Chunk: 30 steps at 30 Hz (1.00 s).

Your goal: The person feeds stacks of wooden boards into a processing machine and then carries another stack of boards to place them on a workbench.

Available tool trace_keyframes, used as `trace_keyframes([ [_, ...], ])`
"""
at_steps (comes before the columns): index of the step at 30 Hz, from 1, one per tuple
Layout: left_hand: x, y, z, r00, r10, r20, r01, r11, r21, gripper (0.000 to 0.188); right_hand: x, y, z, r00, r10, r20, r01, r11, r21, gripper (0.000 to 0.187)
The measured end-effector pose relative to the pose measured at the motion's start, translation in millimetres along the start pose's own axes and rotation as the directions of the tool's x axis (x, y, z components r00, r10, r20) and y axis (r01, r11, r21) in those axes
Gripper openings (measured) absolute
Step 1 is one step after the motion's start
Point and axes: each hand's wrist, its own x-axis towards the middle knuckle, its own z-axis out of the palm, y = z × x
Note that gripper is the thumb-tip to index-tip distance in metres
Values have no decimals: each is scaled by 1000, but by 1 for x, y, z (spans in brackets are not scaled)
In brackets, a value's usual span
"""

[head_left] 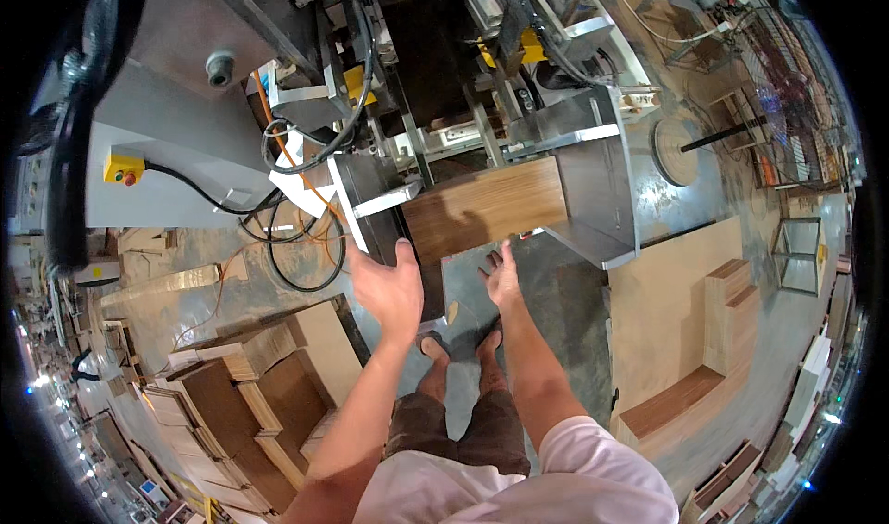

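Note:
A brown wood-grain board (pixel 491 205) lies across the machine's feed opening, between two dark metal side guides. My left hand (pixel 384 288) is at the near end of the left metal guide (pixel 375 186), thumb raised and fingers apart. Whether it touches the guide I cannot tell. Just below the board's near edge is my right hand (pixel 502 279), palm up with its fingers spread. One of its fingertips comes close to that edge; contact is unclear. Neither hand holds anything that shows. The right metal guide (pixel 593 181) stands beyond the board's right end.
A stack of wood-grain boards (pixel 671 404) rests on a large panel at right. Stacked brown panels (pixel 227 413) are at lower left. A yellow button box (pixel 124 168) sits on the grey cabinet, with black and orange cables nearby. A fan (pixel 787 98) stands at far right.

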Motion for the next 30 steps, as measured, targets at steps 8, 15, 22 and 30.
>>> trace_keyframes([
  [8,2,9,-10,993,-55,101,65,993,-101,44,48,-9,40,960,-238,149,166,909,383,83],
  [15,3,-4,-9,989,-67,133,76,995,-58,67,35,-7,56,932,-359,45,305,848,434,79],
  [22,-1,-7,-10,997,78,16,-76,988,-137,54,-38,-35,69,958,-286,11,228,786,575,73],
  [30,21,-48,-34,974,-142,175,224,664,-713,43,-173,-91,96,878,-415,238,255,827,501,72],
])
